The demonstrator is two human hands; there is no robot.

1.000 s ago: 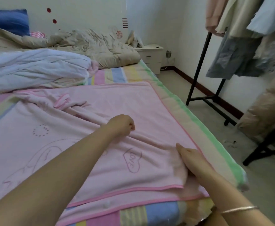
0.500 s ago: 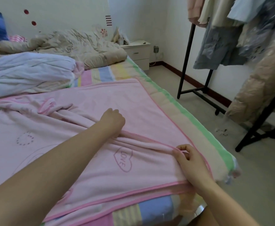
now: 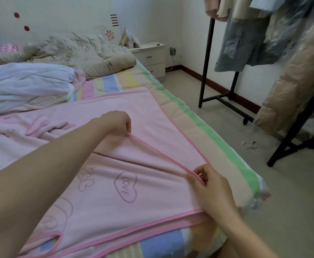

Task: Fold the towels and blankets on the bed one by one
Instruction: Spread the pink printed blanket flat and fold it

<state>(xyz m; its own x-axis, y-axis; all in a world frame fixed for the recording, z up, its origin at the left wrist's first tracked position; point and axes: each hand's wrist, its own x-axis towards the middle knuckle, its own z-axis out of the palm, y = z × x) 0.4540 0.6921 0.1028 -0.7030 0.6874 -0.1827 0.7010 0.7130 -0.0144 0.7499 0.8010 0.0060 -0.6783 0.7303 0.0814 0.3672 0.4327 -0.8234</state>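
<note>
Pink towel blanket [image 3: 126,183] lies spread over the centre and lower part of the frame, on the striped bed [image 3: 199,127], left part bunched and wrinkled at mid left. Left hand [image 3: 115,123] at frame centre, fingers pinched together on the darker pink edge trim; right hand [image 3: 212,185] at lower right, fingers clamped on the same trim line where it meets the corner area. The edge runs taut between the two hands, lifted a little off the layer below. Judgement: step in hand is carrying this edge over to make a fold. To do it well, keep both pinches on the trim, hold the span taut and level, lay it so trim meets trim along the near border, then flatten the crease running under the left forearm and pull out the bunched left part before the next fold. Risk: edge slips from one pinch and fold goes skewed. Counts: one pink towel blanket in hand; one white-blue blanket [image 3: 25,84] crumpled at upper left, not folded; one beige quilt [image 3: 81,51] crumpled at top centre; two hands. Off the bed: one nightstand [image 3: 152,56] at top centre-right, one black clothes rack [image 3: 206,67] visible at upper right with hanging garments.
</note>
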